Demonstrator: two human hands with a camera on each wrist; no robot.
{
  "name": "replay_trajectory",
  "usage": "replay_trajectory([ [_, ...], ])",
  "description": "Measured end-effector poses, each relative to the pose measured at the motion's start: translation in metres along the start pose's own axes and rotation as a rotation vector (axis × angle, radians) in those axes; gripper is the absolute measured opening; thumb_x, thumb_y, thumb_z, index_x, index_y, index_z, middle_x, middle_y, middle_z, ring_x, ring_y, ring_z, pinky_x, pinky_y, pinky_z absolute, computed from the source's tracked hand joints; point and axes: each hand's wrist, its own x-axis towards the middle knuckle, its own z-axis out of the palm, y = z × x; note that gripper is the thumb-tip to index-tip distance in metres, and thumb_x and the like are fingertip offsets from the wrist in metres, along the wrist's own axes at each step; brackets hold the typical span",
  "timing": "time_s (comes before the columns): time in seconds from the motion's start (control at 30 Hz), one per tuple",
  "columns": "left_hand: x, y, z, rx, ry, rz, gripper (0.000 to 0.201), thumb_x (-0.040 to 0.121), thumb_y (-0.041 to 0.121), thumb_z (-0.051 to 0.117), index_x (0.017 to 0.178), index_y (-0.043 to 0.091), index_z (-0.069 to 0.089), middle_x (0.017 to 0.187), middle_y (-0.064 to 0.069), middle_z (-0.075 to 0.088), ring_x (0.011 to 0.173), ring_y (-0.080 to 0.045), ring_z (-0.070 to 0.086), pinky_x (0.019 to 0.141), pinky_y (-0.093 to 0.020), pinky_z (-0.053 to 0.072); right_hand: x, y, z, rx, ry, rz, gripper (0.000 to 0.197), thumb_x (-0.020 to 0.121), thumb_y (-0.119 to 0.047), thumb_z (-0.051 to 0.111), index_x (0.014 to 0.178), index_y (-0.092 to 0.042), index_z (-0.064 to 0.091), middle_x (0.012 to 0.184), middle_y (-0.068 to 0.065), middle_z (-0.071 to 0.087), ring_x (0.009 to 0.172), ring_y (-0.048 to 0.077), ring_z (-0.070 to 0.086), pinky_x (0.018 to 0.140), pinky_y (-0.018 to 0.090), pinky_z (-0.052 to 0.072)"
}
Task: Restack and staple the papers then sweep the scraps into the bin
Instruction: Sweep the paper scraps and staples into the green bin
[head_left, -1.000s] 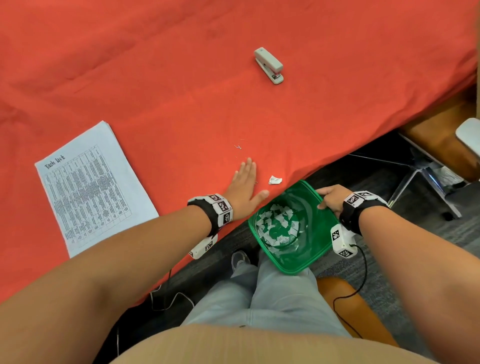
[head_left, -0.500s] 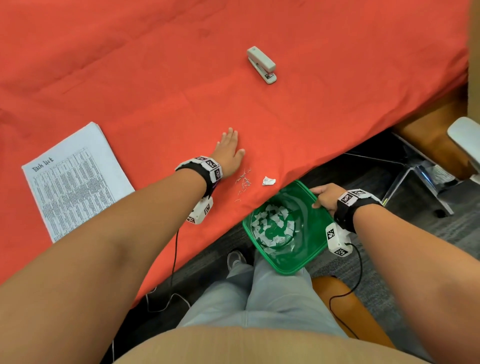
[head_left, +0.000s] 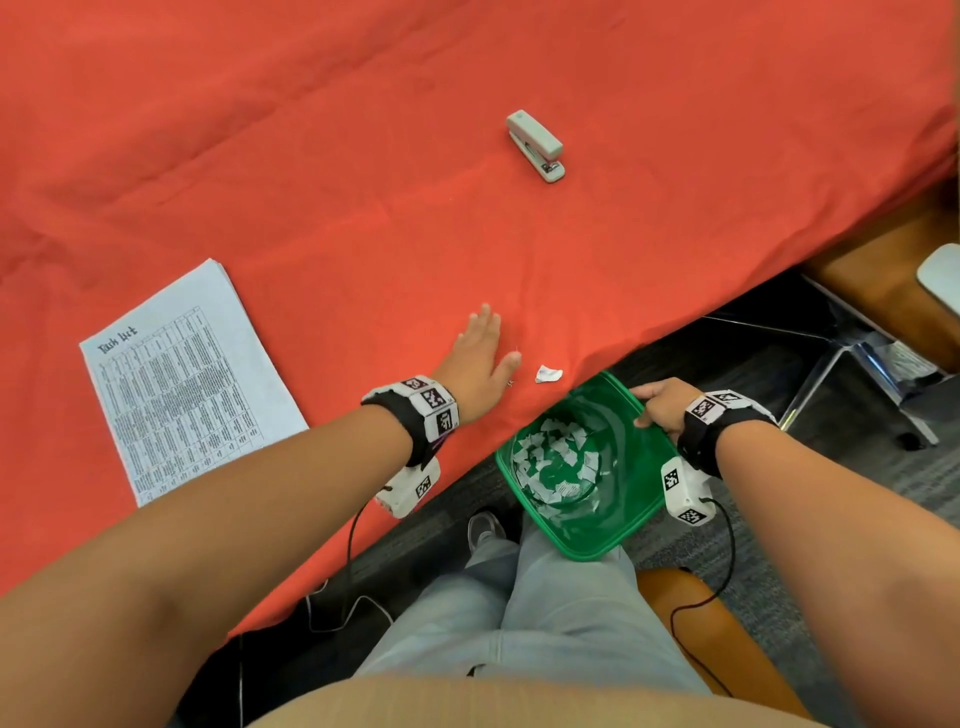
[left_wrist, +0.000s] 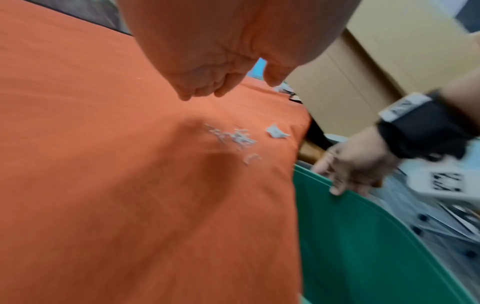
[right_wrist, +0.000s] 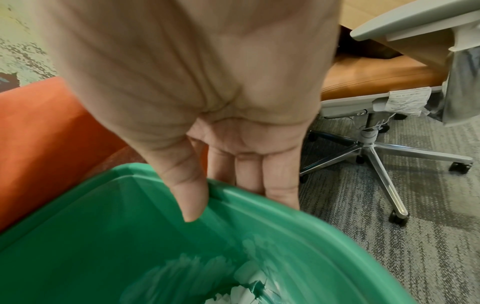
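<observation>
As left hand (head_left: 475, 358) swings back flat toward last scrap (head_left: 548, 373) and staples (left_wrist: 230, 136), fingers straight, right hand (head_left: 660, 402) pinches bin (head_left: 582, 551) rim; sweep nearly finished.

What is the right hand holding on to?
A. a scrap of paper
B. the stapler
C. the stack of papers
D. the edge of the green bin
D. The right hand grips the rim of the green bin, thumb inside and fingers outside, just below the table edge; the stapler and the stack of papers lie untouched on the red cloth.
</observation>
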Motion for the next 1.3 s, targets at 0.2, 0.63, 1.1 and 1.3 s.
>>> replay_trajectory([
  [0.2, 0.002, -0.003, 0.01, -0.014, -0.062, -0.088, 0.072, 0.1, 0.046, 0.027, 0.15, 0.004, -0.004, 0.157, -0.013, -0.018, 0.147, -0.025, -0.011, 0.12, -0.037, 0.001, -0.001, -0.002, 0.002, 0.002, -0.003, -0.014, 0.052, 0.08, 0.015, 0.057, 0.115, -0.022, 0.069, 0.097, 0.019, 0.073, 0.089, 0.039, 0.07, 0.082, 0.049, 0.057],
  [0.63, -0.004, 0.023, 0.024, -0.078, -0.103, -0.027, 0.076, 0.099, 0.044, 0.033, 0.15, 0.008, -0.01, 0.158, -0.009, -0.019, 0.147, -0.022, -0.012, 0.121, -0.038, 0.002, -0.001, 0.001, 0.001, -0.038, 0.005, -0.034, 0.052, 0.082, 0.011, 0.059, 0.116, -0.027, 0.068, 0.085, 0.009, 0.072, 0.081, 0.032, 0.07, 0.068, 0.038, 0.059],
  [1.1, -0.04, 0.054, 0.064, -0.012, -0.303, 0.294, 0.062, 0.102, 0.029, 0.035, 0.152, 0.011, 0.004, 0.161, -0.004, -0.005, 0.148, -0.015, -0.004, 0.12, -0.028, 0.004, -0.008, -0.002, -0.001, -0.102, 0.002, -0.061, 0.047, 0.083, 0.01, 0.059, 0.114, -0.024, 0.069, 0.071, -0.001, 0.071, 0.068, 0.024, 0.068, 0.044, 0.022, 0.052],
  [1.3, -0.007, 0.018, 0.022, -0.02, 0.068, 0.0, 0.068, 0.099, 0.037, 0.034, 0.151, 0.013, -0.002, 0.159, -0.006, -0.012, 0.147, -0.021, -0.01, 0.12, -0.037, 0.001, -0.009, -0.001, -0.003, -0.089, 0.008, -0.043, 0.05, 0.083, 0.013, 0.058, 0.12, -0.02, 0.067, 0.067, -0.001, 0.071, 0.068, 0.025, 0.067, 0.042, 0.023, 0.052],
])
